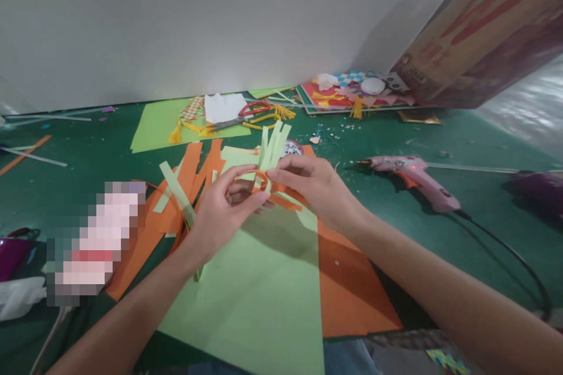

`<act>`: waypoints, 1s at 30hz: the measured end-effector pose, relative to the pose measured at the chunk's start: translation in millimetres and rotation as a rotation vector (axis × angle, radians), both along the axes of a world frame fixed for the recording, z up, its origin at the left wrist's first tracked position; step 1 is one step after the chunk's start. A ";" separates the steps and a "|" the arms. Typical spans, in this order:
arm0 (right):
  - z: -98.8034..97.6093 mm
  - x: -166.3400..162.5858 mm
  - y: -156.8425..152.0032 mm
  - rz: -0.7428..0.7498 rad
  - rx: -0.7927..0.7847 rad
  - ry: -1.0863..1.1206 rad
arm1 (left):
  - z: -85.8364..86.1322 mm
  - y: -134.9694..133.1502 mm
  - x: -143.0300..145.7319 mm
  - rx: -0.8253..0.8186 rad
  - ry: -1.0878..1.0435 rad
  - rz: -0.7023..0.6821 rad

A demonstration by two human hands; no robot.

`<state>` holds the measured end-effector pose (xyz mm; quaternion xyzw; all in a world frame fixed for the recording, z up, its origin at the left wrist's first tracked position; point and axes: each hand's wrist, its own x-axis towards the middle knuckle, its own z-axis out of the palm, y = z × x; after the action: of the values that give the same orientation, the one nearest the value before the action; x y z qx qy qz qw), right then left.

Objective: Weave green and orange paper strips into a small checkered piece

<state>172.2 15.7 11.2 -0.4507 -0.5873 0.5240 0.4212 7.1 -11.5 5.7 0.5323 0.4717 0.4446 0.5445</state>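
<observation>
Both hands meet over a light green paper sheet. My left hand is closed round woven paper strips, with an orange strip curled into a loop by its fingers. Pinched by my right hand, on the other side, are the same woven paper strips; their pale green ends stick up between the hands. A short orange strip end hangs just below the right fingers. The exact weave is partly hidden by the fingers.
A pink glue gun with a lit red light lies at right, its cord trailing down. Scissors and tassels rest on green paper at the back. Orange strips lie left of my hands. A blurred-out object is further left.
</observation>
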 end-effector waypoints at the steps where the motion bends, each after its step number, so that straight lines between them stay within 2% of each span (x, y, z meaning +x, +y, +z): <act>1: 0.0 -0.6 -0.5 0.005 0.014 0.000 | 0.0 -0.2 -0.1 -0.004 0.010 0.010; 6: 2.4 -6.0 -3.4 0.011 0.121 -0.066 | -0.1 -1.3 0.3 0.014 -0.003 0.057; 11: 1.9 -7.7 -4.5 -0.004 0.157 -0.120 | -0.3 -2.2 2.3 0.081 0.022 0.102; 20: -2.9 -9.9 -5.6 -0.030 0.253 -0.171 | -1.8 -1.5 1.3 0.095 0.099 0.077; 26: 0.1 -8.7 -4.7 -0.036 0.162 -0.141 | 3.9 -3.0 1.8 0.100 0.175 0.106; 30: 0.6 -8.0 -2.6 -0.053 0.088 -0.114 | 1.4 -3.6 1.2 0.091 0.192 0.138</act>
<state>164.2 13.2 11.8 -0.4765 -0.6206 0.4596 0.4201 8.3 -15.1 7.0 0.5630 0.5364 0.4488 0.4402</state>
